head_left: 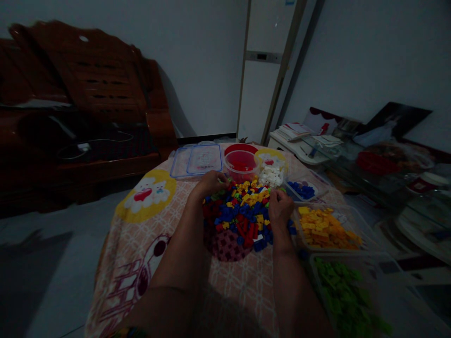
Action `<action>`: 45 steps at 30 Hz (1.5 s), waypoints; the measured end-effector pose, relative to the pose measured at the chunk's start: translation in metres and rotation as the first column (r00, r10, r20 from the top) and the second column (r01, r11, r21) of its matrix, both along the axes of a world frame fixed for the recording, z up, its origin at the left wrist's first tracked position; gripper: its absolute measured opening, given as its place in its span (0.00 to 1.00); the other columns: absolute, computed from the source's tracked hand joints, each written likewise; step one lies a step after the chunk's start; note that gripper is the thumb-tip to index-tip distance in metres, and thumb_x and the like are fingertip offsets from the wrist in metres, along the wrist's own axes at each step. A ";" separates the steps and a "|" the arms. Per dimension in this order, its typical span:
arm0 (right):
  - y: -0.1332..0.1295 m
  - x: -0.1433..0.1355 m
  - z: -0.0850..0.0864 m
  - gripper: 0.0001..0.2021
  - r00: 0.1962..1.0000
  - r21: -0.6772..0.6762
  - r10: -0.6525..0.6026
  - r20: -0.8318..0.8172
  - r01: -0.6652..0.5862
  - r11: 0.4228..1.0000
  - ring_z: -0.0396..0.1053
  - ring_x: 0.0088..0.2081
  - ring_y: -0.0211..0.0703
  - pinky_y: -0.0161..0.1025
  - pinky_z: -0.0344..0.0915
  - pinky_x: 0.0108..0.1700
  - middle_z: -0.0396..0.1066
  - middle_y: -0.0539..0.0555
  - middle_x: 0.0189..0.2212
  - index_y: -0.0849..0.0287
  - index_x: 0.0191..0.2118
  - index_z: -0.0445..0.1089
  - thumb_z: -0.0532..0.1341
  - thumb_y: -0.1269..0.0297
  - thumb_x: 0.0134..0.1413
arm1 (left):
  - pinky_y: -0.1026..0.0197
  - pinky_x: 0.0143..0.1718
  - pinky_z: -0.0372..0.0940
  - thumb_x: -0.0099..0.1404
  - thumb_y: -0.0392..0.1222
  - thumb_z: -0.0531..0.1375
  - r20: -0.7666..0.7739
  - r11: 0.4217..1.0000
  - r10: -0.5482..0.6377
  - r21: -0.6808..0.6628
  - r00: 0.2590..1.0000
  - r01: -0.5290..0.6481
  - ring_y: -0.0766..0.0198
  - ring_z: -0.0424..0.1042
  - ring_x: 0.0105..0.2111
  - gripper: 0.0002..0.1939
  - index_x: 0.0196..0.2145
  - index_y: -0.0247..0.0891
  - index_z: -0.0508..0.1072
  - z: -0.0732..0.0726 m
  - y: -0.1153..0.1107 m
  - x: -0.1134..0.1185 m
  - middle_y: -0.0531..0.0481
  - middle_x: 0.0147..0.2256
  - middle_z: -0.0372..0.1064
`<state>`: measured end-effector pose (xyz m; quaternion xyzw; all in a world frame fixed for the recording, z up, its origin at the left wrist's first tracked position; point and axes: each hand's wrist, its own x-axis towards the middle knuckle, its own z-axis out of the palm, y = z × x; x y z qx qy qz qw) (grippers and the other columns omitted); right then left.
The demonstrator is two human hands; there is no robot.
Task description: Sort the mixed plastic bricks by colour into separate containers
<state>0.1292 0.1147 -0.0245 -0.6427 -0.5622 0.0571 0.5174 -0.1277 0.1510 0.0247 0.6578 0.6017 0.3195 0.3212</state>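
Mixed pile of toy bricks [243,211] is mid-table on my feed, b/w the two hands: red, blue, yellow mostly, w/ a few green & white pcs. L hand [212,183] is at the pile's far-L edge, fingers curled in; can't tell if it's pinching a pc. R hand [281,206] is at the R edge, thumb & fingertips drawn together; can't tell from here if a pc is b/w them.

Just behind the pile I've got a round translucent tub [241,176] w/ red pcs [243,166] in it, & a red rim [241,147] showing behind that. White pcs [272,175] are heaped R of the tub. Down the R side: clear tray w/ blue pcs [302,189], a bigger one w/ yellow pcs [326,228], then nearest me one w/ green pcs [347,295]. Far L: blue-edged lids [204,159], overlapping.

All on a patterned tablecloth [232,291]. Further out: carved wooden seat [102,70] back L, tall white unit [260,89] by the wall, cluttered glass side table [373,178] R. Room's dim.
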 end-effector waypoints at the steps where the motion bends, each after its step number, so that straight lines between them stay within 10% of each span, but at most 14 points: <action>1: 0.000 0.000 0.000 0.17 1.000 0.000 -0.001 0.000 0.001 1.000 0.62 0.27 0.42 0.38 0.55 0.33 0.72 0.54 0.23 0.58 0.25 0.72 0.55 0.56 0.59 | 0.66 0.25 0.62 0.48 0.39 0.66 0.088 1.000 -0.008 -0.020 0.996 0.010 0.65 0.69 0.22 0.05 0.25 0.36 0.77 0.001 -0.001 0.002 0.52 0.19 0.72; 6: 0.000 0.000 0.001 0.17 1.000 -0.006 -0.013 0.018 0.013 1.000 0.63 0.27 0.43 0.38 0.54 0.33 0.73 0.55 0.23 0.58 0.25 0.72 0.55 0.56 0.59 | 0.65 0.25 0.66 0.50 0.41 0.67 0.468 0.996 0.030 -0.087 0.883 0.013 0.66 0.71 0.20 0.09 0.26 0.35 0.73 0.002 0.000 0.017 0.52 0.19 0.72; 17: 0.002 0.001 -0.001 0.18 1.000 -0.006 -0.007 0.015 0.007 1.000 0.64 0.28 0.43 0.38 0.55 0.33 0.73 0.56 0.24 0.58 0.25 0.73 0.55 0.55 0.60 | 0.59 0.40 0.72 0.51 0.41 0.69 0.795 0.963 0.190 -0.037 0.576 -0.266 0.64 0.77 0.32 0.19 0.39 0.33 0.72 -0.003 0.009 0.051 0.49 0.29 0.76; 22: 0.001 -0.001 0.000 0.17 1.000 -0.001 -0.009 0.005 0.009 1.000 0.63 0.27 0.42 0.38 0.54 0.33 0.72 0.55 0.23 0.58 0.23 0.71 0.55 0.57 0.59 | 0.59 0.39 0.71 0.48 0.45 0.70 0.728 0.975 0.100 0.063 0.678 -0.212 0.62 0.76 0.32 0.23 0.41 0.33 0.74 0.002 0.007 0.039 0.47 0.31 0.77; 30: -0.001 -0.002 0.005 0.16 1.000 -0.008 -0.002 -0.025 0.002 1.000 0.61 0.26 0.41 0.39 0.52 0.32 0.69 0.52 0.20 0.57 0.21 0.68 0.56 0.57 0.57 | 0.65 0.26 0.63 0.47 0.42 0.68 0.221 0.977 -0.191 -0.048 0.956 0.206 0.66 0.69 0.23 0.11 0.29 0.34 0.79 0.019 -0.011 0.010 0.51 0.23 0.74; 36: -0.001 -0.002 0.005 0.16 1.000 -0.007 -0.003 -0.018 0.003 1.000 0.60 0.26 0.41 0.38 0.52 0.32 0.68 0.52 0.20 0.56 0.20 0.65 0.55 0.58 0.57 | 0.66 0.29 0.62 0.43 0.35 0.70 -0.092 0.931 -0.345 -0.161 0.934 0.328 0.63 0.72 0.27 0.08 0.25 0.39 0.80 0.017 -0.011 0.027 0.53 0.25 0.76; 45: -0.001 -0.002 0.006 0.16 0.999 -0.027 0.007 -0.045 -0.008 1.000 0.57 0.25 0.40 0.38 0.51 0.32 0.65 0.50 0.19 0.56 0.20 0.63 0.55 0.57 0.57 | 0.66 0.30 0.64 0.46 0.33 0.67 -0.106 0.889 -0.435 -0.205 0.894 0.409 0.64 0.73 0.27 0.08 0.28 0.37 0.80 0.010 -0.008 0.030 0.53 0.26 0.77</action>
